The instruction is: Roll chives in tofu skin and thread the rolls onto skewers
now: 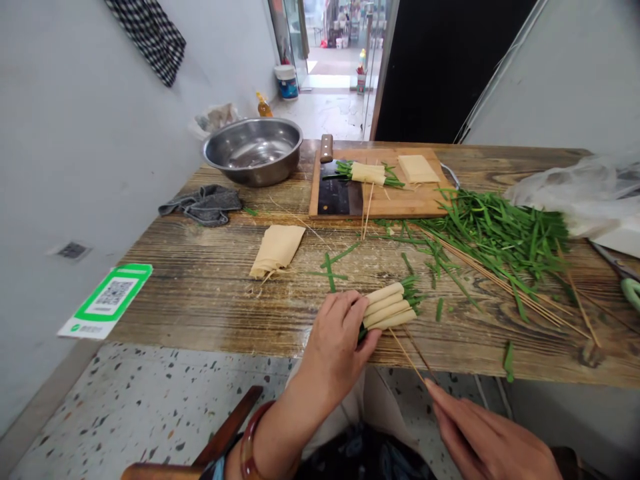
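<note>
My left hand [336, 340] is closed around the left ends of several tofu-skin rolls [389, 307] at the table's front edge. The rolls lie side by side, with green chives [411, 291] sticking out of their ends. Lower right, my right hand [483, 430] grips thin bamboo skewers [407, 353] between thumb and fingers. Their far ends reach the lowest roll; whether they pierce it I cannot tell. Left of the rolls lies a folded stack of tofu-skin sheets [278, 250]. Loose chive pieces [329, 270] are scattered beyond my left hand.
A cutting board [420, 200] bears a cleaver [334, 190], a finished-looking bundle [369, 173] and square sheets [419, 168]. Chives are heaped [510, 230] at right beside loose skewers [505, 283], a plastic bag [560, 187] and scissors [615, 263]. A metal basin [255, 167] and grey cloth [205, 205] stand left.
</note>
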Tool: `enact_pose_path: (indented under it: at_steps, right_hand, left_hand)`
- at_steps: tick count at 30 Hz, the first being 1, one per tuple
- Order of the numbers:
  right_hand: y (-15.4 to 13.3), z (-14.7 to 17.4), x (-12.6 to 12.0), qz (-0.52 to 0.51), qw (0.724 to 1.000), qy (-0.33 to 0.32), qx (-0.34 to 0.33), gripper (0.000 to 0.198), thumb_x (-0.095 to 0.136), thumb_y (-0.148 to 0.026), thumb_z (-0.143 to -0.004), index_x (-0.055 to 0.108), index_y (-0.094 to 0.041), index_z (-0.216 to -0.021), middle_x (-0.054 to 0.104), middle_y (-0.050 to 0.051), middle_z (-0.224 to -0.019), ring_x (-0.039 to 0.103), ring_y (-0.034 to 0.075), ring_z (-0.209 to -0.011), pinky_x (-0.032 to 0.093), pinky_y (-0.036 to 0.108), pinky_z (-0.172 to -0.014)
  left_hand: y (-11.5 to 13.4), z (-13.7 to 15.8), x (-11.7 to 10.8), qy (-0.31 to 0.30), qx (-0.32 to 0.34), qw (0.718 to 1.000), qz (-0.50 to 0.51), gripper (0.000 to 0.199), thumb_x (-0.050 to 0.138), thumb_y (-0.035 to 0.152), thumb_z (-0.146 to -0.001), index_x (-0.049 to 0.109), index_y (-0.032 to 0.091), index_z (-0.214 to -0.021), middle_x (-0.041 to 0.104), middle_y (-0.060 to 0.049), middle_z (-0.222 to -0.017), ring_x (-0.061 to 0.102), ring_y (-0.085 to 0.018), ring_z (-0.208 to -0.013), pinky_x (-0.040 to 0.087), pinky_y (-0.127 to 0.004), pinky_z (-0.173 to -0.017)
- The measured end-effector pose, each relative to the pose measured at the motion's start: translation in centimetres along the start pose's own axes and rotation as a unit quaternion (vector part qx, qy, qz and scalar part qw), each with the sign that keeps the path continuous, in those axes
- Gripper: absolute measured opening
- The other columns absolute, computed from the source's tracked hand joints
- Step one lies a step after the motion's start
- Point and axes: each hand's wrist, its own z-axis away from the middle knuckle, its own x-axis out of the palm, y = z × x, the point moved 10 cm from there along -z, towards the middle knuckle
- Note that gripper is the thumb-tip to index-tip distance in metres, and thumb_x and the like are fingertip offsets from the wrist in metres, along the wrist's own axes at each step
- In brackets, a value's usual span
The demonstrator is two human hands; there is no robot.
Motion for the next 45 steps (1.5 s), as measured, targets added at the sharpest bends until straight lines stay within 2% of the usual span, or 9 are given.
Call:
enact_pose_path:
  at_steps: [10,17,24,30,40,45]
  right_hand:
    - [0.6,1.1,1.4,-0.014,1.0,-0.004,0.012,0.03,0.047,-0.023,-0.093,0.068,-0.02,-0.115,0.075,0.001,-0.086,0.071,0.01,-0.066,0.055,0.014,-0.064]
    - [0.3,-0.1,1.2,0.007,1.0,-0.023,-0.02,0.033,0.041,-0.022,-0.095,0.067,-0.02,-0.116,0.075,0.002,-0.085,0.071,0.01,-0.065,0.054,0.013,-0.06]
    - [0.5,-0.8,0.6,-0.009,1.0,-0.006,-0.015,0.031,0.045,-0.023,-0.094,0.068,-0.022,-0.115,0.075,0.001,-0.083,0.07,0.011,-0.064,0.055,0.014,-0.06]
    - [0.6,-0.8,1.3,0.005,1.0,-0.007,-0.015,0.03,0.047,-0.021,-0.093,0.068,-0.02,-0.115,0.075,0.002,-0.082,0.071,0.012,-0.065,0.055,0.016,-0.061]
    - [0.6,-0.3,2.6,0.009,0.998,-0.012,-0.068,0.044,0.05,-0.02,-0.092,0.051,-0.016,-0.136,0.075,0.004,-0.089,0.069,0.011,-0.062,0.054,0.016,-0.061]
    - [0.7,-0.6,2.6,0.025,0.996,-0.025,-0.079,0.042,0.047,-0.021,-0.093,0.053,-0.016,-0.134,0.074,0.005,-0.096,0.069,0.011,-0.064,0.055,0.017,-0.061]
  left_hand:
    - [0.1,0.2,-0.1,0.003,0.001,1.0,-0.01,0.039,0.06,0.018,-0.082,0.048,0.017,-0.119,0.06,-0.011,-0.11,0.054,-0.023,-0.098,0.05,-0.042,-0.085]
    - [0.0,0.0,0.0,0.002,-0.002,1.0,-0.006,0.038,0.062,0.016,-0.081,0.049,0.015,-0.117,0.061,-0.012,-0.11,0.055,-0.024,-0.101,0.05,-0.042,-0.088]
    - [-0.1,0.0,0.0,0.004,0.0,1.0,-0.004,0.038,0.064,0.014,-0.078,0.052,0.014,-0.114,0.062,-0.013,-0.111,0.056,-0.025,-0.103,0.051,-0.043,-0.091]
    - [-0.3,0.0,0.0,0.0,-0.009,1.0,-0.008,0.035,0.064,0.014,-0.079,0.053,0.013,-0.113,0.063,-0.012,-0.111,0.057,-0.025,-0.103,0.05,-0.043,-0.093]
    - [-0.4,-0.1,0.0,-0.002,-0.024,1.0,-0.002,0.035,0.066,0.013,-0.076,0.055,0.014,-0.11,0.064,-0.011,-0.109,0.057,-0.025,-0.102,0.051,-0.044,-0.092]
    - [-0.6,-0.3,0.0,-0.003,-0.028,1.0,0.004,0.036,0.067,0.013,-0.075,0.055,0.013,-0.11,0.064,-0.011,-0.11,0.057,-0.025,-0.102,0.051,-0.043,-0.092]
